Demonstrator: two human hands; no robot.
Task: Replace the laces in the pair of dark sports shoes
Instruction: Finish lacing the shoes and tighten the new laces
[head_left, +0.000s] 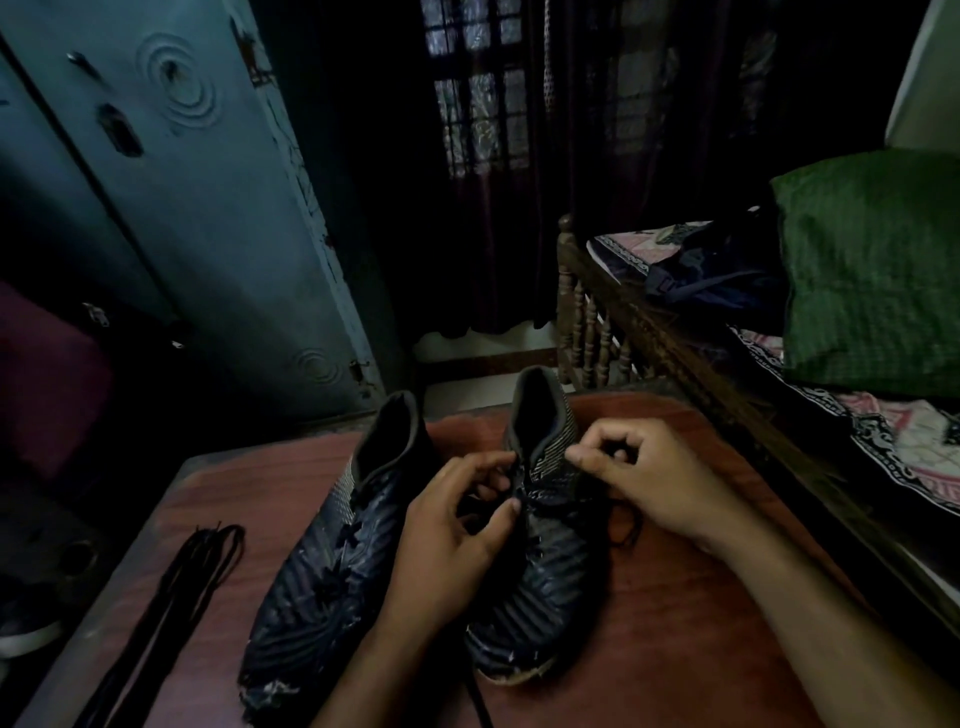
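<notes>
Two dark sports shoes stand side by side on a reddish-brown table (675, 597), toes toward me. The left shoe (332, 561) shows no lace. Over the right shoe (545, 582), my left hand (457, 530) pinches the black lace (623, 525) near the top eyelets, while my right hand (649, 478) pinches it at the collar on the other side. A loop of the lace hangs off the shoe's right side, and one end trails past the toe toward the table's near edge. A bundle of loose black laces (171, 608) lies at the table's left.
A bed with a carved wooden rail (623, 332) runs close along the table's right side, with a green pillow (872, 270) and a dark bag (711, 270) on it. A blue metal cupboard (208, 208) stands at the back left. Another shoe (26, 634) lies on the floor at the left.
</notes>
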